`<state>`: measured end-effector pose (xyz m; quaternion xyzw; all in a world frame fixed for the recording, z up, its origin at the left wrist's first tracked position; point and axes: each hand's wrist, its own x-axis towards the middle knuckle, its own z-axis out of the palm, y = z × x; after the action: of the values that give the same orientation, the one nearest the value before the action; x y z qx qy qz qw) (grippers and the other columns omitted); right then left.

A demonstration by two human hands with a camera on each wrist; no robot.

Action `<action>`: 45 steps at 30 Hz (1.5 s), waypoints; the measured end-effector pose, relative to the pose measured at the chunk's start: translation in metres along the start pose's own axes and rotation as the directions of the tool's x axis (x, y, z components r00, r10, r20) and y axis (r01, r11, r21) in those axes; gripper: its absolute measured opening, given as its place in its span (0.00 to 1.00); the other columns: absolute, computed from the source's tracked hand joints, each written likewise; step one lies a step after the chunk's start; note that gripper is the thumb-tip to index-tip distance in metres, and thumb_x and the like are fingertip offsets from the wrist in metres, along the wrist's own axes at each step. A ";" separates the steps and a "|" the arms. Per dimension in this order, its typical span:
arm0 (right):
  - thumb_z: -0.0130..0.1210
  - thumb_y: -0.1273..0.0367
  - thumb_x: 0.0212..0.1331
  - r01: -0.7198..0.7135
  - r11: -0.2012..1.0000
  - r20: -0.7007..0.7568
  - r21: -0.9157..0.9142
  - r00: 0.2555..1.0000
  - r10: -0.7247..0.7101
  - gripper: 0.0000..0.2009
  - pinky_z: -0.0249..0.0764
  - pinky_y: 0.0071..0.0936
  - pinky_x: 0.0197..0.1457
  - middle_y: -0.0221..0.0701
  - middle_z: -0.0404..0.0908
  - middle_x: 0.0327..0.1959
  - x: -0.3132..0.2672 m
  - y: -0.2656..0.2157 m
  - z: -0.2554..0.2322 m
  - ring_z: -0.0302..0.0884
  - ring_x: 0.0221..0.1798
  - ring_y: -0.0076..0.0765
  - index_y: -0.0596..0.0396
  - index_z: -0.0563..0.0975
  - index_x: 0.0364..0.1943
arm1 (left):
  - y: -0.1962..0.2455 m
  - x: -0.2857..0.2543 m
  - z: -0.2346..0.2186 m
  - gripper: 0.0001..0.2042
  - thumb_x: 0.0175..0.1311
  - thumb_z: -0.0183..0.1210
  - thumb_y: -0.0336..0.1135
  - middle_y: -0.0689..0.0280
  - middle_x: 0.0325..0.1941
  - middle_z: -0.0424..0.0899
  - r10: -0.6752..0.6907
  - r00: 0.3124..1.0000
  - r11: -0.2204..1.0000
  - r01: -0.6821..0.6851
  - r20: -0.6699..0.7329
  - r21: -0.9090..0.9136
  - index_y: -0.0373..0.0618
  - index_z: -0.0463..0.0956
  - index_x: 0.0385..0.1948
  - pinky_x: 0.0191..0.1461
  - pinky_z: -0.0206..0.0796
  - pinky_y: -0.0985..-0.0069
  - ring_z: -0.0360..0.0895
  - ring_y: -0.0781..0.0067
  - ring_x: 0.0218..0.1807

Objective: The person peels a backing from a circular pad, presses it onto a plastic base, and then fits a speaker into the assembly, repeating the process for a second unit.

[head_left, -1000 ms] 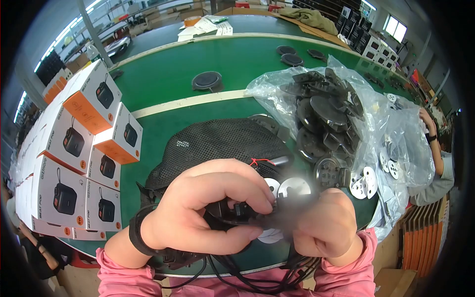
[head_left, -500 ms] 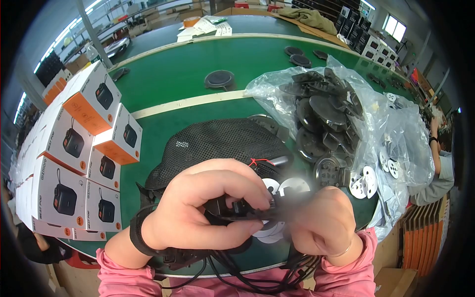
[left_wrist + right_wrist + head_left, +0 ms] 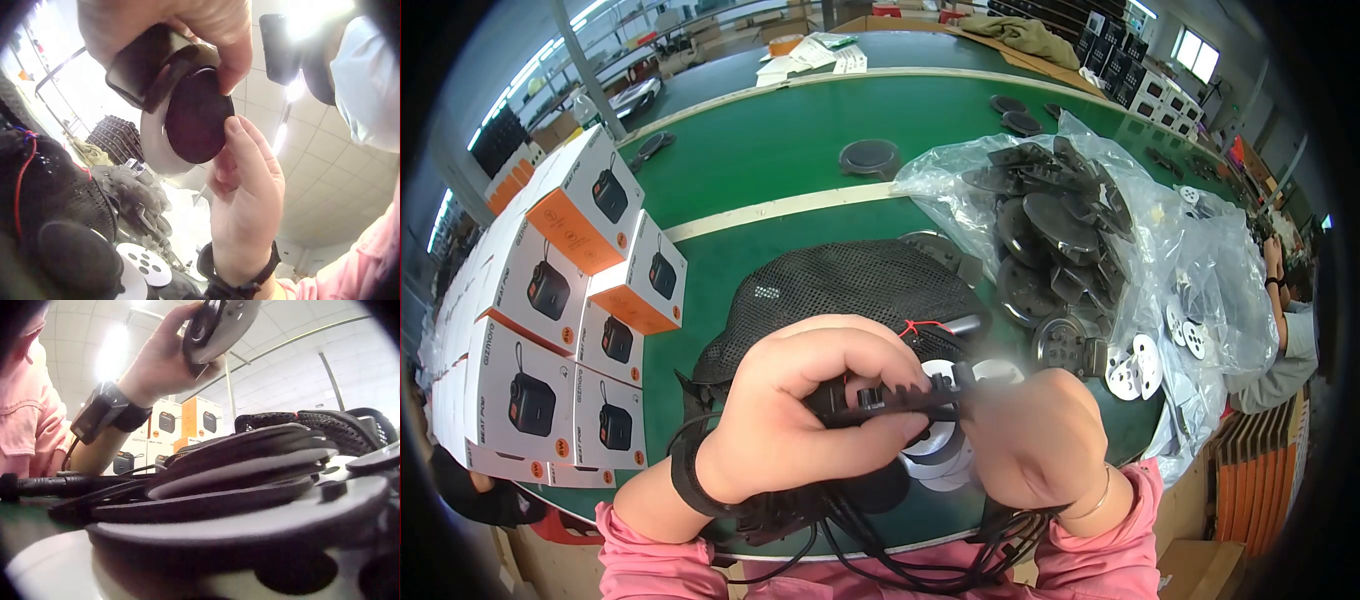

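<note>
My left hand (image 3: pixel 790 410) grips a black round plastic part (image 3: pixel 890 402) with a block-like bracket, held edge-on over the near bench. From the right, my right hand (image 3: pixel 1045 440) meets it, partly blurred in the head view. In the left wrist view, the right thumb and fingers pinch the rim of its black disc face (image 3: pixel 197 119), with a pale rim behind. White discs with holes (image 3: pixel 940 468) lie in a pile beneath the hands. The right wrist view shows stacked dark-and-white discs (image 3: pixel 237 469) close up.
A black mesh bag (image 3: pixel 830 290) lies ahead of the hands. White-and-orange boxes (image 3: pixel 525 390) are stacked at left. Clear plastic bags at right hold black round parts (image 3: pixel 1060 230). Black discs (image 3: pixel 870 157) lie on the green belt behind. Black cables (image 3: pixel 890 560) run along the near edge.
The left hand has tilted the black part more edge-on, and the right hand has shifted slightly left. Black discs on the far green belt have moved right.
</note>
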<state>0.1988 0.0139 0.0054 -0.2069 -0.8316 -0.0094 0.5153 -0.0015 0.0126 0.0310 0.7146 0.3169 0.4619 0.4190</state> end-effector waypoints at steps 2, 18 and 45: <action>0.60 0.79 0.33 -0.043 0.999 0.012 -0.012 0.999 0.043 0.14 0.62 0.21 0.19 0.30 0.77 0.24 0.002 0.000 0.004 0.68 0.18 0.28 0.58 0.76 0.30 | -0.004 -0.001 0.001 0.10 0.35 0.59 0.19 0.62 0.29 0.76 -0.057 0.998 0.998 0.057 -0.029 -0.013 0.39 0.72 0.23 0.35 0.61 0.82 0.71 0.75 0.31; 0.57 0.78 0.41 -0.497 0.861 0.069 0.111 0.868 0.492 0.07 0.64 0.23 0.25 0.29 0.73 0.19 0.002 0.003 0.017 0.70 0.21 0.31 0.56 0.74 0.27 | -0.019 0.004 -0.001 0.16 0.55 0.42 0.33 0.58 0.39 0.76 -0.598 0.794 0.560 0.512 0.109 -0.651 0.31 0.69 0.41 0.46 0.65 0.79 0.74 0.72 0.40; 0.51 0.75 0.54 -0.697 -0.076 0.514 0.713 0.444 0.734 0.16 0.64 0.10 0.28 0.27 0.73 0.37 -0.001 0.006 0.026 0.68 0.33 0.14 0.61 0.66 0.47 | -0.016 0.006 -0.005 0.12 0.55 0.45 0.29 0.60 0.35 0.77 -0.646 0.754 0.457 0.510 0.122 -0.729 0.32 0.70 0.38 0.38 0.71 0.80 0.76 0.74 0.35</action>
<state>0.1794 0.0250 -0.0084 -0.3153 -0.4515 0.6860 0.4755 -0.0049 0.0265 0.0208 0.2940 0.3660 0.4363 0.7676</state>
